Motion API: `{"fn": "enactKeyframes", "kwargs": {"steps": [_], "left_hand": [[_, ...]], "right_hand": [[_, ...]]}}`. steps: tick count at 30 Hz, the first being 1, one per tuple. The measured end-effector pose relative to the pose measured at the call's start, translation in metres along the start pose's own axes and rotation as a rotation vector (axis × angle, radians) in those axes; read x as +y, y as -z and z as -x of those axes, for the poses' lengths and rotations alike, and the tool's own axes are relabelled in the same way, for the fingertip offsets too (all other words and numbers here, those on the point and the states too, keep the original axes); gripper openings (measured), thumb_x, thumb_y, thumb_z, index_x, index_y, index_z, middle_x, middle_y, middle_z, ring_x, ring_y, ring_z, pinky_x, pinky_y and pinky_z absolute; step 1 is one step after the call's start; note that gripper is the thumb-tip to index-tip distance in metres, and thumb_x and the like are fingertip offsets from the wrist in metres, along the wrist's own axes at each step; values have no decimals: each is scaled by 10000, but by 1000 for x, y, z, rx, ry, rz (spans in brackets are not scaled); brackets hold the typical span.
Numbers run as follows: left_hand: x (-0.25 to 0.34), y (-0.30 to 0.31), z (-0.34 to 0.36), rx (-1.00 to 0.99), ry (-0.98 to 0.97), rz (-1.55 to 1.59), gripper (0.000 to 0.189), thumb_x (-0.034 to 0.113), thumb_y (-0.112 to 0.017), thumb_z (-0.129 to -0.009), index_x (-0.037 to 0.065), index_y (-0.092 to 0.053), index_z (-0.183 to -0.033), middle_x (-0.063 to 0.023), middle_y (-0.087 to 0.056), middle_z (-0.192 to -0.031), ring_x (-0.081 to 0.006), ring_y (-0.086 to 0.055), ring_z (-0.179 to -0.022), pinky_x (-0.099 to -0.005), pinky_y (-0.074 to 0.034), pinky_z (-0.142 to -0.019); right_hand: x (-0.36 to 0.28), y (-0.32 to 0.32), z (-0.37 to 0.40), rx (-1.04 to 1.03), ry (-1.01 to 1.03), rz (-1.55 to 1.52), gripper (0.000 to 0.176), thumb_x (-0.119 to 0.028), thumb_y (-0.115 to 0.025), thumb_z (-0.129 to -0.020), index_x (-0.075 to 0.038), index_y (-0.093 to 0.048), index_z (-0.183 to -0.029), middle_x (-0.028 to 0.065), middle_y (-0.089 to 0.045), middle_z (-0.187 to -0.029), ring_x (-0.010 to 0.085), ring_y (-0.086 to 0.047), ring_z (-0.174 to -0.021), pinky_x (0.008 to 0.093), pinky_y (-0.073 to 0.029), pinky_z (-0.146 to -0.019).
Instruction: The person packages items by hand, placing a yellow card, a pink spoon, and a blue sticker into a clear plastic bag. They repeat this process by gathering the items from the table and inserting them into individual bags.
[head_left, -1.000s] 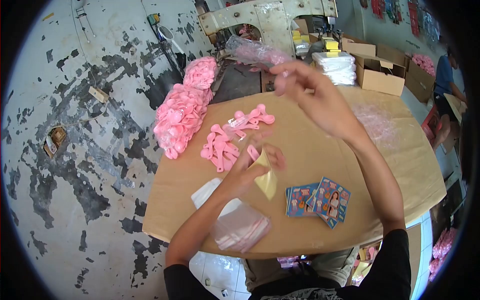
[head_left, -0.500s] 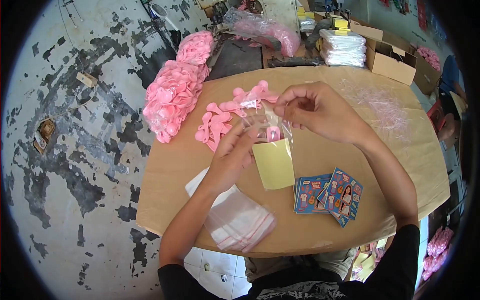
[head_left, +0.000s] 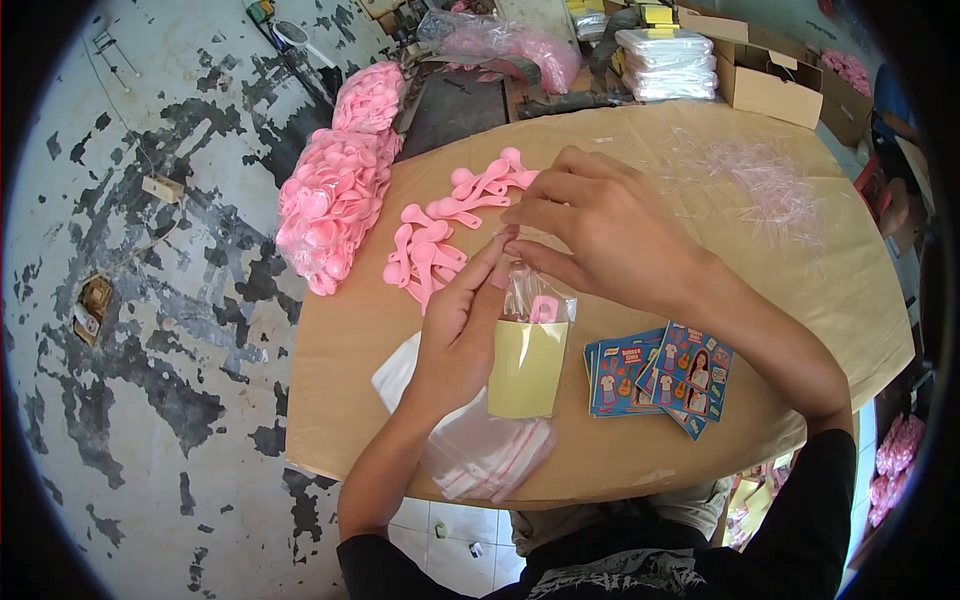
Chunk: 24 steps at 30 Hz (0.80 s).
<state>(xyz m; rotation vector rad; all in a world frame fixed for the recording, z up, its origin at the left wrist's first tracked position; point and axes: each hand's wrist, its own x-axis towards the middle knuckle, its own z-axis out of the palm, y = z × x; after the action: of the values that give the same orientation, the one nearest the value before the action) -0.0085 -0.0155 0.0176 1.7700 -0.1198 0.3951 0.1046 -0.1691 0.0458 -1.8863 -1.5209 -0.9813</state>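
The bag (head_left: 520,345) has dropped lower over the counter (head_left: 800,300); left hand (head_left: 455,335) and right hand (head_left: 610,235) now pinch its mouth, each grip pressed together (1 pink piece (head_left: 545,308) sits inside, above the yellow card (head_left: 525,385)), so filling looks done.

1 head cam only, fisheye: looks fwd & down, close on left hand (head_left: 455,335), right hand (head_left: 610,235), table (head_left: 840,270).

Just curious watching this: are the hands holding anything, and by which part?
The left hand and right hand both pinch a small clear bag by its top edge; a yellow card and a pink piece sit inside.
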Motion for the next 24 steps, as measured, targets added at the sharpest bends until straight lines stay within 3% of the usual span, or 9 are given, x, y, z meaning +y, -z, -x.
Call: {"fn": "enactKeyframes", "kwargs": {"steps": [6, 10, 13, 15, 16, 19, 21, 23, 24], "left_hand": [[-5, 8, 2, -124, 102, -195, 406, 117, -412, -1013, -1, -417, -1401, 16, -582, -843, -21, -537, -642, -174, -411, -560], [-9, 10, 3, -182, 65, -295, 410, 103, -386, -1017, 16, -391, -1417, -69, -635, -1101, -46, -509, -701, -176, -412, -643], [-12, 6, -2, -136, 6, -52, 422, 138, -362, -1026, 2, -357, -1426, -118, -625, -1154, -84, -587, -795, -201, -470, -679], [-9, 4, -7, -109, 73, 239, 445, 163, -338, -1031, -22, -312, -1435, -159, -612, -1154, -138, -641, -957, -253, -535, -761], [-9, 5, -10, -100, 56, 317, 444, 185, -323, -1031, -36, -300, -1416, -239, -504, -1324, -226, -623, -1078, -309, -545, -877], [-18, 13, -18, -68, 113, 393, 423, 237, -310, -1040, 34, -338, -1410, -177, -554, -1300, -176, -682, -894, -253, -565, -734], [-20, 13, -19, -30, 190, 391, 406, 232, -346, -1031, 8, -384, -1368, -181, -576, -1261, -187, -662, -966, -281, -558, -783], [-22, 15, -21, -28, 315, 434, 394, 202, -391, -1018, -23, -418, -1340, -181, -579, -1246, -198, -638, -1036, -293, -546, -833], [-24, 17, -24, -69, 313, 405, 396, 215, -397, -1018, -24, -434, -1332, -170, -587, -1235, -191, -638, -1032, -306, -541, -846]], "right_hand": [[4, -9, 8, -89, 25, 10, 162, -155, -724, -705, -63, -685, -833, 56, -658, -789, 228, -601, -829, 358, -509, -716], [7, -17, 9, -71, -103, -84, 79, -98, -684, -728, -46, -634, -759, 57, -626, -727, 181, -598, -770, 333, -494, -674], [7, 6, -5, -121, -474, -443, 130, -143, -632, -783, -16, -613, -766, 73, -637, -726, 215, -597, -686, 330, -490, -654], [26, 22, -11, 27, -416, -683, 139, -153, -617, -814, -15, -624, -808, 50, -643, -748, 171, -595, -699, 308, -485, -649], [41, 31, -12, 101, -386, -803, 145, -158, -610, -830, -14, -630, -830, 39, -647, -759, 149, -593, -706, 296, -482, -647], [93, 73, -5, -329, -446, -1084, 136, -119, -587, -846, -13, -643, -910, 9, -645, -811, 121, -591, -747, 286, -491, -680], [126, 62, 19, -618, -655, -980, 221, 4, -536, -776, -15, -631, -975, 60, -641, -845, 133, -628, -751, 272, -496, -657], [173, 31, 77, -453, -361, -29, 206, 7, -582, -773, -4, -653, -966, 78, -654, -816, 148, -639, -735, 285, -509, -647], [167, 29, 75, -337, -194, 436, 199, 9, -605, -772, 1, -664, -961, 87, -660, -802, 155, -645, -727, 292, -516, -642]]}}
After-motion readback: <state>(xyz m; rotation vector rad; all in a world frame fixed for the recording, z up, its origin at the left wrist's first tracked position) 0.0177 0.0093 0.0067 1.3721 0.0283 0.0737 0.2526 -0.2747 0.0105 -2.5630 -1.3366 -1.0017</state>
